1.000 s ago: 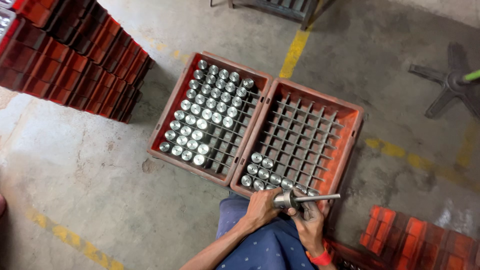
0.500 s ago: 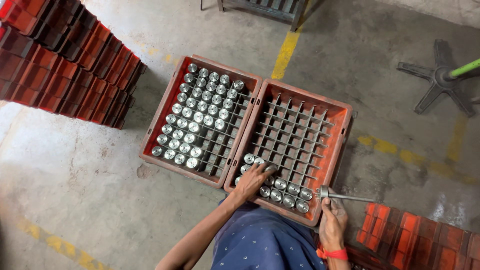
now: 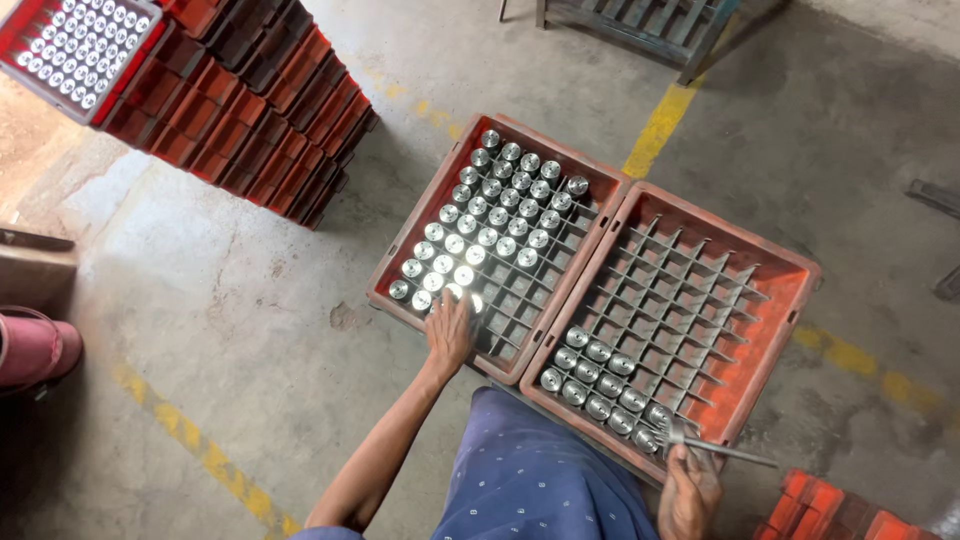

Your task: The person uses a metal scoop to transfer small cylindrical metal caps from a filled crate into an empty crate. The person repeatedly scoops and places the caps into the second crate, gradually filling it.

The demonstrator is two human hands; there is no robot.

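Two red divided crates lie side by side on the concrete floor. The left crate [image 3: 405,245] is mostly filled with shiny metal cylinders [image 3: 497,206]. The right crate [image 3: 790,300] holds two short rows of cylinders [image 3: 597,374] along its near edge. My left hand [image 3: 449,331] reaches to the near edge of the left crate, fingers on a cylinder there. My right hand [image 3: 686,491] grips a thin metal rod tool [image 3: 715,450] at the right crate's near corner.
Stacks of red crates [image 3: 265,100] stand at the upper left, the nearest one [image 3: 85,50] full of cylinders. More red crates [image 3: 835,510] sit at the lower right. A pink container [image 3: 35,350] stands at the left edge. Yellow floor lines [image 3: 660,125] run past.
My left hand has moved from the right crate across to the near edge of the left crate. My right hand still holds the rod tool by the right crate's corner.
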